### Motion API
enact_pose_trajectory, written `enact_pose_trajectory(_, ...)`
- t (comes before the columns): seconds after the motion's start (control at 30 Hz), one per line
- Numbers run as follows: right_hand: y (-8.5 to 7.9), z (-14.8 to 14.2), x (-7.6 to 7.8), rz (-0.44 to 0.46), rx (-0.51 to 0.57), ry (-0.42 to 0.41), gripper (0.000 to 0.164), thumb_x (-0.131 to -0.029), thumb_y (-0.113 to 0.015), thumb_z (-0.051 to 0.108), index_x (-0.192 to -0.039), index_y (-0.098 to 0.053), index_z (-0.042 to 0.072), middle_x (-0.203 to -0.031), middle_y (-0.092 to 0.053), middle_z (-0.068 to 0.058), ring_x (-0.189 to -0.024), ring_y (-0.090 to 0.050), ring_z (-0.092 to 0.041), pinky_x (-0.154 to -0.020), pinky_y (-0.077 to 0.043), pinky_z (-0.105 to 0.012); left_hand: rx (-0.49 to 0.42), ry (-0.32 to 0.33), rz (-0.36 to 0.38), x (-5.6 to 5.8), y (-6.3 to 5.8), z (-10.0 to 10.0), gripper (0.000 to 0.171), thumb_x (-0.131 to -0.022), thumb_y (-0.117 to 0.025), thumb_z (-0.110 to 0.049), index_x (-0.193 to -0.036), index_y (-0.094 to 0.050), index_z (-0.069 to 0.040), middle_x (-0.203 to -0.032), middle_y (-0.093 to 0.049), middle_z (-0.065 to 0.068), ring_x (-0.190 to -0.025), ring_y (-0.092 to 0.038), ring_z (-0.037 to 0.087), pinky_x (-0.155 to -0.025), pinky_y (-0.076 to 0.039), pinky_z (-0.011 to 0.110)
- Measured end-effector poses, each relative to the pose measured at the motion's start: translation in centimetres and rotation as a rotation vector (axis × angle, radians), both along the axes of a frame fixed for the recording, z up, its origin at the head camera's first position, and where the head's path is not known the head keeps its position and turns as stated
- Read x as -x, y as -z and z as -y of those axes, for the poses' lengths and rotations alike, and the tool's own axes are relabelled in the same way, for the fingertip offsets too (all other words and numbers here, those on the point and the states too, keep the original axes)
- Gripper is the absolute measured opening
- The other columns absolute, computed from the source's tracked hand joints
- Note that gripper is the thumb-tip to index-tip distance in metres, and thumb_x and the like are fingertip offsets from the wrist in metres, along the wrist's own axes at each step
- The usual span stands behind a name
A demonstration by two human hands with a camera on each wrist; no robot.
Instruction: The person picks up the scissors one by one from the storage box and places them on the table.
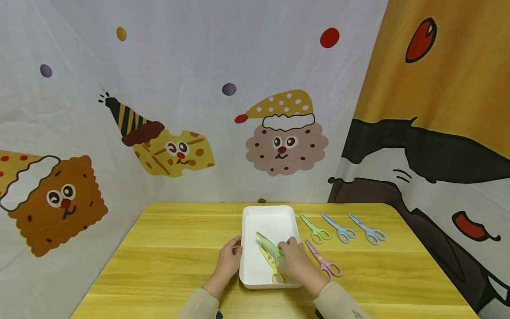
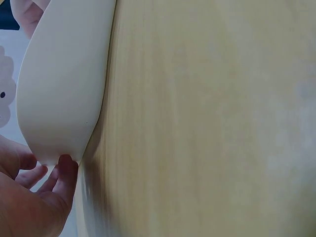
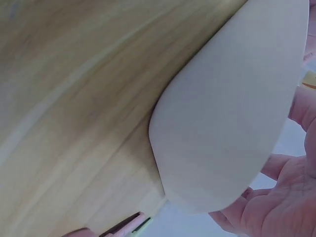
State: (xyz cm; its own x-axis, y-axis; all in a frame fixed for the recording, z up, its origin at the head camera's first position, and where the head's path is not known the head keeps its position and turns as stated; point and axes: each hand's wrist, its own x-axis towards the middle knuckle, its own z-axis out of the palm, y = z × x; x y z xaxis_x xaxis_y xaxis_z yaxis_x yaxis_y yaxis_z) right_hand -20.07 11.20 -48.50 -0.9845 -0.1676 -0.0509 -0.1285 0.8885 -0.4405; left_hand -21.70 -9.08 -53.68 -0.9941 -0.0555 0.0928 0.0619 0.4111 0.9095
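Holding the tray (image 1: 252, 257) by its left side, my left hand (image 1: 229, 258) has its fingers pinching the wall near the rim, I judge so that it can't slide about on the surface (image 1: 179, 248). The fingers of my right hand (image 1: 294, 259) are clamped on the green scissors (image 1: 266, 242), which hang over the inside of the tray. I seem to have them by the loops, so the blades point away from me and to the left (a sensible way round with anything that cuts). Just how each finger sits I can't tell: my knuckles cover the handles, and in the right wrist view the tray's wall hides the scissors.

The yellow scissors (image 1: 273, 266) lie in the tray beside the green ones, loops toward me at the near end. On the surface to the tray's right, a second green pair (image 1: 313, 226), a blue pair (image 1: 338, 227) and another blue pair (image 1: 364, 227) lie in a row, tips away and loops my way, presumably to offer the handles first. The pink scissors (image 1: 321, 259) lie closer in, near my right wrist, turned likewise.
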Motion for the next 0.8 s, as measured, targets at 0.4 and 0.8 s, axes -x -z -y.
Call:
enact_pose_trajectory(0.4,-0.7,-0.7,0.1,-0.034,-0.031,-0.010,0.056,-0.068,-0.075,0.016,-0.122,-0.060,0.007,-0.116,-0.050,-0.015,-0.100,-0.049,-0.032,-0.079,-0.052,-0.043,0.011,0.002,0.008,-0.1,-0.3,0.0,0.036,-0.093,-0.052,0.000,-0.129,-0.052,0.006,-0.121,-0.060,0.022,-0.104,-0.062,0.032,-0.083,-0.057,0.035)
enact_pose_trajectory(0.8,-0.9,-1.7,0.4,-0.082,-0.066,-0.010,0.057,-0.068,-0.080,0.021,-0.120,-0.061,0.007,-0.115,-0.053,-0.016,-0.098,-0.050,-0.033,-0.070,-0.051,-0.042,0.004,0.013,0.006,-0.2,-0.3,0.1,0.036,-0.093,-0.052,0.001,-0.128,-0.053,0.007,-0.120,-0.060,0.024,-0.104,-0.062,0.033,-0.083,-0.057,0.036)
